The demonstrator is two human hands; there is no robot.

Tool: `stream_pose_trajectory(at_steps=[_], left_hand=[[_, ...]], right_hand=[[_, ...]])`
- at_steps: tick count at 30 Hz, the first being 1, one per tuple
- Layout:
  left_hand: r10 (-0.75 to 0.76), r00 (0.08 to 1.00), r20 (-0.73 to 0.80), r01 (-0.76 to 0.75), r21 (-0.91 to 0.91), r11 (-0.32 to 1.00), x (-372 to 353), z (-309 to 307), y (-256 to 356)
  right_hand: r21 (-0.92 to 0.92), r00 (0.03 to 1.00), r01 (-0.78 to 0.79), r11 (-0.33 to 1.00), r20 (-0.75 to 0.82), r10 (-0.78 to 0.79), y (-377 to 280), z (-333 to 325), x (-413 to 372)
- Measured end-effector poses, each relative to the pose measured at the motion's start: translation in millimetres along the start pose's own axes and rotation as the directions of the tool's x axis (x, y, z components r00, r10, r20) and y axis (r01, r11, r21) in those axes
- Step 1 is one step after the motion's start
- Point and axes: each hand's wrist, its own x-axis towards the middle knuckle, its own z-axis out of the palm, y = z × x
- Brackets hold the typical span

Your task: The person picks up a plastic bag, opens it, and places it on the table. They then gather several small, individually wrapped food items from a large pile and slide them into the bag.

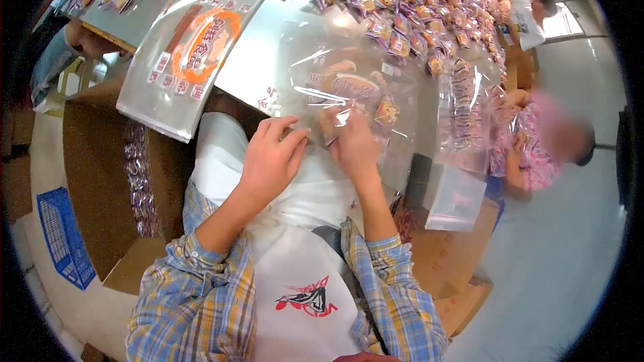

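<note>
A large clear plastic bag (302, 60) with orange and red print lies over the table edge and my lap. My left hand (272, 157) is at its near left side, fingers apart and slightly bent, holding nothing. My right hand (357, 141), a little blurred, is at the bag with its fingers curled round a small wrapped snack packet (327, 122). Glare on the plastic hides whether this hand is inside the bag or on top of it. Another snack packet (387, 111) shows through the plastic just right of my right hand.
A stack of printed flat bags (191, 47) lies left on the table. Snack packets (409, 0) are heaped at the back. A filled bag (464, 107) lies right. An open carton (100, 174) and a blue crate (65, 238) stand left. A person in pink (537, 141) is at right.
</note>
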Motion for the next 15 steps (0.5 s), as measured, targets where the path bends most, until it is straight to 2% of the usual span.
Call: stream_pose_trajectory(at_steps=[1, 4, 6, 10, 13, 15], left_hand=[[0.021, 1.0, 0.015, -0.021, 0.018, 1.0, 3.7, -2.9, 2.7], [0.037, 0.997, 0.065, -0.035, -0.025, 0.999, 1.7, 2.8, 4.6], [0.089, 0.996, 0.031, -0.088, -0.037, 0.995, 6.3, 2.8, 7.6], [0.102, 0.995, 0.001, -0.101, -0.062, 0.993, 8.7, -2.1, 7.5], [0.097, 0.995, -0.015, -0.098, -0.083, 0.992, 7.2, -8.0, 8.0], [0.1, 0.995, -0.018, -0.101, -0.089, 0.991, 5.1, -10.3, 9.2]], right_hand=[[0.021, 0.997, 0.08, 0.997, 0.009, -0.08, -1.5, 0.3, 4.1], [-0.001, 0.996, 0.081, 0.997, 0.044, -0.081, -9.3, 0.2, 33.0], [-0.011, 0.992, 0.113, 0.994, 0.051, -0.112, -15.7, -3.1, 60.8], [0.065, 0.989, 0.139, 0.988, 0.031, -0.141, -19.0, 14.5, 84.2], [0.146, 0.993, 0.069, 0.987, 0.086, -0.083, -14.9, 29.2, 88.6], [0.154, 0.995, -0.041, 0.987, 0.093, 0.027, -7.6, 43.2, 90.3]])
